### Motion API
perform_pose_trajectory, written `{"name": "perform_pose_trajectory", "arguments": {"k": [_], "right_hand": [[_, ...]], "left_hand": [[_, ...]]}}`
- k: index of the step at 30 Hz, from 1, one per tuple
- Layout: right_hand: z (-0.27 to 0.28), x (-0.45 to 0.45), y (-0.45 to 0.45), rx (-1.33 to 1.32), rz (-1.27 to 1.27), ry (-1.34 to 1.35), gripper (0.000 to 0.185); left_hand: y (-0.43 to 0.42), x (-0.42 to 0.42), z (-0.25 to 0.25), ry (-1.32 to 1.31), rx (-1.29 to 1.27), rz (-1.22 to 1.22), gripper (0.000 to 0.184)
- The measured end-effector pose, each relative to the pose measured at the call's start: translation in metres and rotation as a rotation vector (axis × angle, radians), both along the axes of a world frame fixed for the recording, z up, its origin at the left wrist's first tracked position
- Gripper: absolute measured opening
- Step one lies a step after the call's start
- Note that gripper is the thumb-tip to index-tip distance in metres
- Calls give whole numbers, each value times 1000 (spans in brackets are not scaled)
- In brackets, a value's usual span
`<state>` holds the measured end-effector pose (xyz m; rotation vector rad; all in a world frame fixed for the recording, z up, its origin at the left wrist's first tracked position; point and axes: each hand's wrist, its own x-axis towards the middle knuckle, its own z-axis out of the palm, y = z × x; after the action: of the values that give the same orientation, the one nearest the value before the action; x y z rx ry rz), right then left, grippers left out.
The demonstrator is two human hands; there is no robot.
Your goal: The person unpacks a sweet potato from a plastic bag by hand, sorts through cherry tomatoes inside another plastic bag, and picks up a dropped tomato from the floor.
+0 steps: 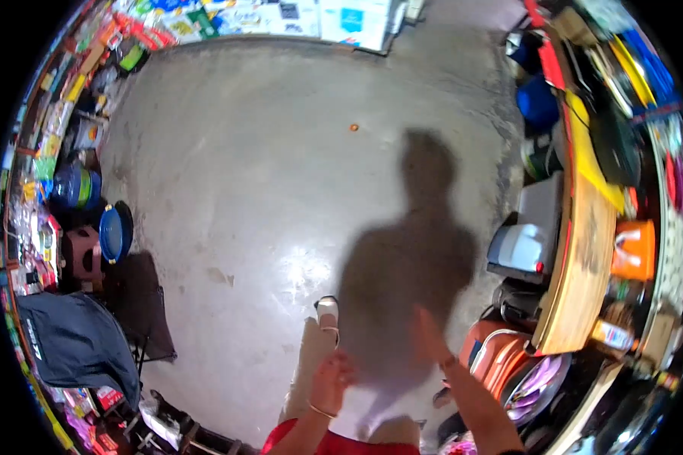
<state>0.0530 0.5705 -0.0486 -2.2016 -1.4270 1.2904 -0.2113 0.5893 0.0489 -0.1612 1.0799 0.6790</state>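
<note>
Both of my hands are held out low in the view, above the grey concrete floor (228,174). My left hand (332,381) has its fingers curled, with a thin bracelet at the wrist; whether it holds anything is too small to tell. To the right, my right hand (430,337) reaches forward with its fingers stretched out and nothing in it, partly blurred over my dark shadow (410,258). A light shoe (328,312) shows just beyond my left hand. Farther off on the floor lies a small orange-brown object (354,128).
Packed shelves (53,144) run along the left, with a blue basin (115,233) and a black bag (80,341). On the right are a wooden counter (584,265), a white jug (520,246) and an orange container (634,250). Boxes (353,23) stand at the far end.
</note>
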Motion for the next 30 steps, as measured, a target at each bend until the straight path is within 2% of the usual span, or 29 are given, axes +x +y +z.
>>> {"name": "perform_pose_trajectory", "arguments": {"k": [1,2,3,4,5,8,11,14,16,18,20,22,24,26,27,28,29,30], "right_hand": [[19,-1,67,-57,-97,99,52],[-11,-4,123,153,69,20,50],[-10,-5,181,79,85,8,47],[-15,-6,233,87,114,-37,47],[-23,-8,286,97,147,-79,47],[-38,-12,428,118,185,-77,49],[-66,-10,538,95,212,-105,52],[-121,-6,631,102,331,-219,54],[-176,-2,691,57,428,-278,54],[-205,3,726,124,506,-405,56],[-227,-1,764,22,473,-484,57],[-276,12,803,-9,591,-503,57],[-341,31,829,162,753,-674,51],[-358,31,840,279,784,-628,38],[-363,31,843,274,820,-612,38],[-362,30,840,129,811,-596,33],[-355,22,832,-12,800,-584,27],[-344,4,805,-39,783,-517,25]], "left_hand": [[18,-12,5,81,81,68,28],[59,-33,17,186,72,123,29],[82,-45,31,291,73,168,31],[100,-61,32,308,6,237,31],[119,-73,37,328,79,297,30],[167,-101,37,427,-48,420,29],[219,-99,47,493,28,551,27],[249,-88,19,596,-71,674,31],[273,-61,-13,637,-104,673,33],[296,-25,-42,614,-221,761,32],[315,18,-86,571,-379,767,31],[304,55,-137,431,-344,876,27],[323,86,-149,285,-371,898,25],[325,106,-155,207,-468,987,25],[319,115,-161,138,-468,1084,31],[314,125,-160,137,-577,1098,25],[310,129,-157,83,-525,1149,24],[303,135,-157,26,-468,1206,24]]}}
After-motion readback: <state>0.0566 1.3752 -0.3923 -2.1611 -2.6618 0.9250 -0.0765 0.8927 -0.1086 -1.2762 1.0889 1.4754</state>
